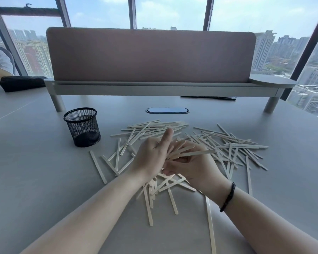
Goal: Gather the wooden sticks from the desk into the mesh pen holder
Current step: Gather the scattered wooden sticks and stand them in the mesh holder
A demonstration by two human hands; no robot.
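Note:
Many pale wooden sticks (227, 145) lie scattered over the grey desk (35, 176), spreading from the middle to the right. A black mesh pen holder (82, 127) stands upright to the left of the pile, with nothing showing inside. My left hand (151, 156) and my right hand (193, 167) meet just above the pile's centre. Together they grip a small bundle of sticks (189, 152) that points right and slightly up. My left thumb sticks upward. A black cord bracelet is on my right wrist.
A pink divider panel on a raised grey shelf (154, 87) crosses the back of the desk. An oval cable port (167, 110) sits behind the pile. A black pouch (21, 83) lies far left, beside another person's arm. Windows stand behind.

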